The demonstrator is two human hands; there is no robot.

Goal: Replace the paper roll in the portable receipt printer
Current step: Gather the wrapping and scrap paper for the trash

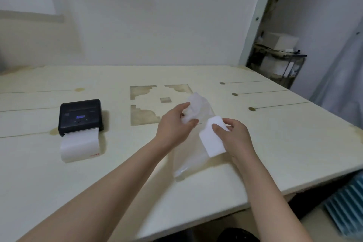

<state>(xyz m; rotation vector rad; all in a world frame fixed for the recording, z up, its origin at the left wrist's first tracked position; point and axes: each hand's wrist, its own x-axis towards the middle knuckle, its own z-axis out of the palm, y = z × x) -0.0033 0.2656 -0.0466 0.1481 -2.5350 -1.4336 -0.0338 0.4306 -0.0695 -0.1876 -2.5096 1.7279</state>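
A black portable receipt printer sits on the left of the table, lid shut, with a strip of white paper hanging out of its front onto the table. To its right, my left hand grips the crumpled upper end of a clear plastic wrapper. My right hand holds a white paper roll just above the table. The wrapper's loose lower part trails on the table below the roll.
The cream table has inlaid darker shapes in its middle and slots with round ends at the right. Its right edge drops off to a blue ribbed object. A dark shelf with boxes stands behind the far right corner.
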